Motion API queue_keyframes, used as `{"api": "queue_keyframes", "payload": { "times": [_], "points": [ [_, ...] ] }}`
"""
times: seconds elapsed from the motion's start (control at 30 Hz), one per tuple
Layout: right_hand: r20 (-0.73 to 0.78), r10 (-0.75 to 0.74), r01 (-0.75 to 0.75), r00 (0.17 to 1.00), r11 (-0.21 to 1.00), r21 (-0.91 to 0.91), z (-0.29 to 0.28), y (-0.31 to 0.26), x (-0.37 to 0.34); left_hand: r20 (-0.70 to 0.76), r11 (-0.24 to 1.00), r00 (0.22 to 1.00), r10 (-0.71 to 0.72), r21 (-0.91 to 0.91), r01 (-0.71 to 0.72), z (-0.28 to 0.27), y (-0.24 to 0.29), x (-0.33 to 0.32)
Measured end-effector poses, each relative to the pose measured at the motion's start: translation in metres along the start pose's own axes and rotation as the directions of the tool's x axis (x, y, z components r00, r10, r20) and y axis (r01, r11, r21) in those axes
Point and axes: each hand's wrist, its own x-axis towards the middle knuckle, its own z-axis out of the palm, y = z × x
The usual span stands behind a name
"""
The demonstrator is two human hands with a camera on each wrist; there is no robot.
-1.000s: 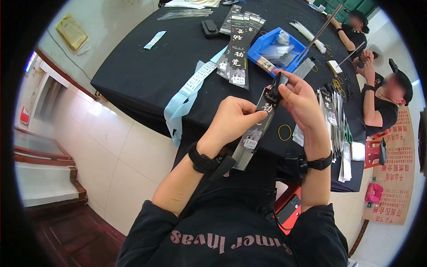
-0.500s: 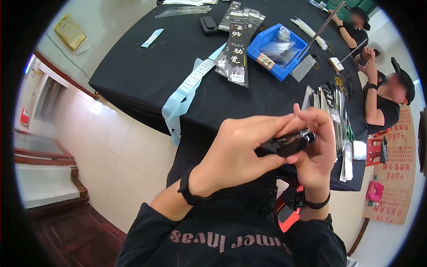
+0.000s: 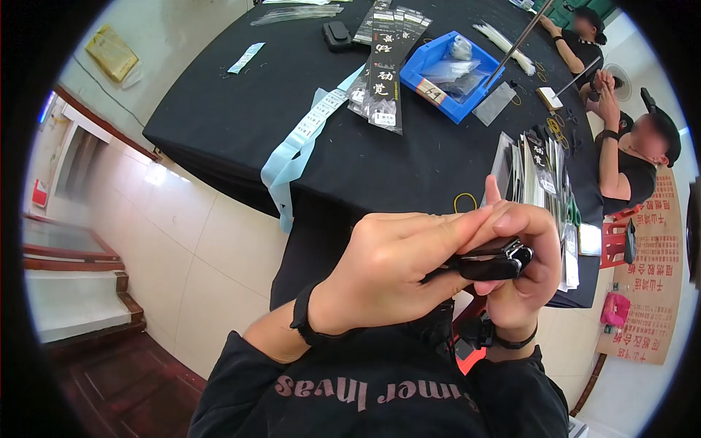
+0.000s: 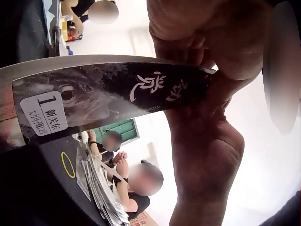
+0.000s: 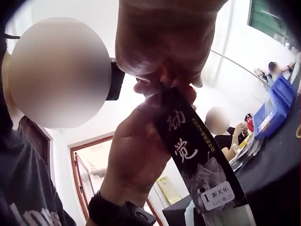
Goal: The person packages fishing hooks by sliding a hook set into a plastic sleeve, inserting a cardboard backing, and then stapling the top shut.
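Close in front of my chest, my left hand pinches the top end of a long clear packet with a black printed card. A white label marked 1 is stuck on its lower part. My right hand curls round a small black stapler with a shiny metal end, at the packet's top. Both hands meet there, fingertips together. In the head view the packet is hidden behind the hands; the right wrist view shows the card hanging down from between them.
On the black-covered table stand a blue bin, a stack of similar packets and a blue label strip. Upright packets stand at right, near a yellow rubber band. Two people sit at the far right.
Both hands have drawn in toward my body and together, turning the packet out of the head view. The stapler has swung from upright to nearly level.
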Motion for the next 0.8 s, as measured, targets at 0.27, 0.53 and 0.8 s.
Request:
{"api": "queue_keyframes", "payload": {
  "times": [0.27, 0.53, 0.8],
  "points": [
    [-0.178, 0.116, -0.094, 0.977, 0.988, 0.125, -0.013, 0.029, 0.012, 0.235, 0.821, 0.908, -0.347, -0.392, 0.416, 0.001, -0.021, 0.008],
    [-0.204, 0.072, -0.036, 0.976, 0.984, 0.172, -0.019, 0.05, 0.048, 0.608, 0.33, 0.652, -0.452, -0.565, 0.756, 0.01, -0.055, 0.001],
    [-0.427, 0.165, -0.222, 0.889, 0.971, -0.085, -0.047, 0.055, 0.047, 0.367, 0.232, 0.704, -0.608, -0.766, 0.599, -0.008, -0.089, 0.011]
  ]
}}
